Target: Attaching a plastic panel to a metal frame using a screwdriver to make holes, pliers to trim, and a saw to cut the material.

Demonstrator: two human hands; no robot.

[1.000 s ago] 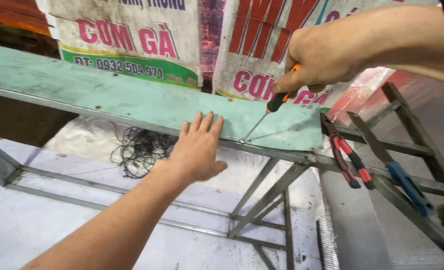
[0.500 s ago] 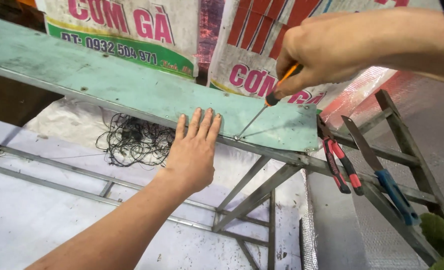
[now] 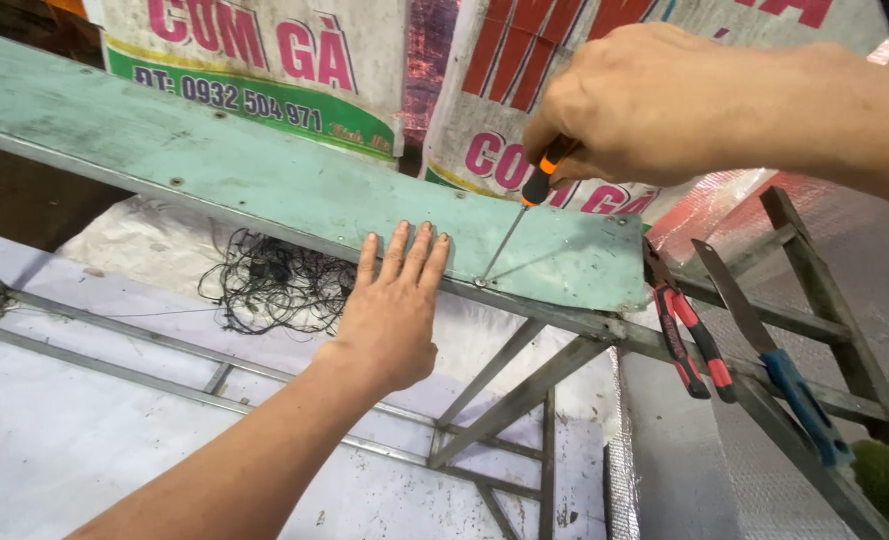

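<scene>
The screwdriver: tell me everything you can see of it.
The screwdriver has a black and orange handle and a thin, bare metal shaft. The right hand grips the handle from above, hiding most of it. The tool leans, handle up and to the right, with its tip down on a small screw near the front edge of the pale green panel. The left hand lies flat on that panel beside the tip, not touching the tool.

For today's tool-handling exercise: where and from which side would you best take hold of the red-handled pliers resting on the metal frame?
Grip the red-handled pliers by the two red handles, coming from above at the lower end. The handles lie close together, clear of the frame bars, while the jaws are tucked under the green panel edge.
</scene>
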